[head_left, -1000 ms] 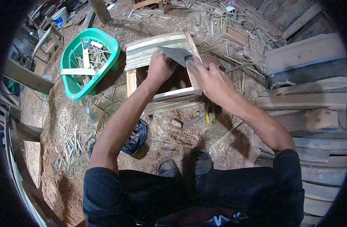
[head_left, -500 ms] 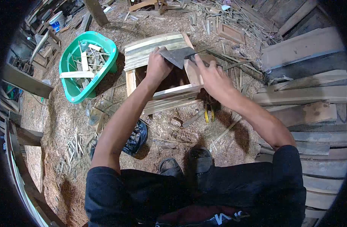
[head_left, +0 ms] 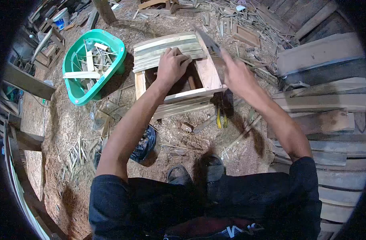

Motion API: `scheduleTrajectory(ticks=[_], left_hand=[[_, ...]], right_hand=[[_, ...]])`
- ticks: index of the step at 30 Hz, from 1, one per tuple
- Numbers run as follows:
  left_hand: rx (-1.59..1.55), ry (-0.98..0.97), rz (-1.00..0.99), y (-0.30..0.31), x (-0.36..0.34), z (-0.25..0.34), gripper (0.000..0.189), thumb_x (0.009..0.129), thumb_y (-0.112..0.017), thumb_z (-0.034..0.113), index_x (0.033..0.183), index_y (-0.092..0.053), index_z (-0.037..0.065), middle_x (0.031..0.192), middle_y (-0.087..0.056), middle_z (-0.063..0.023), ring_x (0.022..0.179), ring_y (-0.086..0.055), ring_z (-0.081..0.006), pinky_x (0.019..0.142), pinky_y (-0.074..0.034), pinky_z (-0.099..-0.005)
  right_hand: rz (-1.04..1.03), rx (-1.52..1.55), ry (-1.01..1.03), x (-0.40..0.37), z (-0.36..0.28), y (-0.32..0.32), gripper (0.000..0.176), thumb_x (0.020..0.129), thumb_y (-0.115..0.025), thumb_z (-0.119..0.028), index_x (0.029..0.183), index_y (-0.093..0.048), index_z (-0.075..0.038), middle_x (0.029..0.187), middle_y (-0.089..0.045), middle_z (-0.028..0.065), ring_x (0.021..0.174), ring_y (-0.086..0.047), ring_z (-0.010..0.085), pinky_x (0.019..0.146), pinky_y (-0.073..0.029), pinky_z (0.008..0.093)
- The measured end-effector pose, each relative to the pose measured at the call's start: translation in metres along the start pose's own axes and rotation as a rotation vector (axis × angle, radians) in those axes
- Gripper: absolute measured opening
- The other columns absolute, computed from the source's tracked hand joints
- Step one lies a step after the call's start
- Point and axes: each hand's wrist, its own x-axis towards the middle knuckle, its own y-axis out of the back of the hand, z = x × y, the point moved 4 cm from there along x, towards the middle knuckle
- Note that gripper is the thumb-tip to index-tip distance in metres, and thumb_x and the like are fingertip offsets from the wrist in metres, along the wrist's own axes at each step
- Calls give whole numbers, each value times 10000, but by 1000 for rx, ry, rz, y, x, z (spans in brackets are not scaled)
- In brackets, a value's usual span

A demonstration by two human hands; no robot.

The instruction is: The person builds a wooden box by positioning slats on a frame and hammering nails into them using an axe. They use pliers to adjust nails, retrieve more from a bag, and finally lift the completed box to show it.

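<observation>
A box-like wooden frame (head_left: 187, 95) stands on the ground before me, its top partly covered by pale slats (head_left: 167, 45). My left hand (head_left: 173, 69) rests at the front edge of these slats, fingers curled over the nearest one, above the dark opening. What lies under its fingertips is hidden. To the right, my right hand (head_left: 239, 74) grips a broad-bladed knife (head_left: 208, 41) by its handle. The grey blade is raised and points away to the upper left, over the frame's right side. A wider board (head_left: 209, 74) forms the frame's right top edge.
Left of the frame stands a green tub (head_left: 73, 94) with wood scraps. Yellow-handled pliers (head_left: 221, 118) lie in front of the frame, near a black plastic bag (head_left: 145, 146). Stacked planks (head_left: 319, 100) line the right side. Sawdust and offcuts cover the ground.
My right hand has moved right and lifted the knife off the slat edge, turning the blade away. My left hand has shifted slightly right and stays at the slats.
</observation>
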Motion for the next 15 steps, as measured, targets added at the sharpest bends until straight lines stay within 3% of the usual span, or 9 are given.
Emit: scheduleTrajectory(ticks=[2,5,8,11,15], left_hand=[[1,7,-1,0,0,-1,157,799,-760,217,903,-786,103,850,-623,-96,854,-570,-300,773,-478,-422],[-2,-3,-28,1,0,1,175,772,-761,197,919,-785,105,860,-623,-100,863,-569,-305,776,-479,-427],[8,-28,-6,0,2,-1,161,786,-740,230,900,-789,126,850,-616,-85,875,-567,-291,807,-468,-410],[37,-24,-23,-1,0,-3,159,806,-726,256,898,-791,143,850,-614,-73,888,-564,-280,828,-458,-397],[22,36,-60,0,-1,-2,168,822,-719,265,919,-786,145,869,-615,-68,918,-559,-276,840,-449,-394]], right_hand=[[25,-23,-5,4,-5,7,603,921,-516,-25,1491,-320,-38,1091,-593,373,928,-652,500,835,-564,512],[17,9,46,1,-27,8,583,924,-471,-46,1488,-325,-81,945,-587,360,881,-648,530,791,-543,549],[13,0,145,-3,-29,-8,600,905,-496,-23,1482,-333,-63,963,-602,358,870,-654,527,768,-566,543],[-109,-143,38,-5,-16,-13,605,883,-526,-8,1460,-346,-26,988,-606,381,863,-652,539,762,-563,556],[-95,27,-34,-2,-17,0,568,953,-518,-98,1490,-335,-62,1124,-605,340,984,-639,506,887,-516,540]])
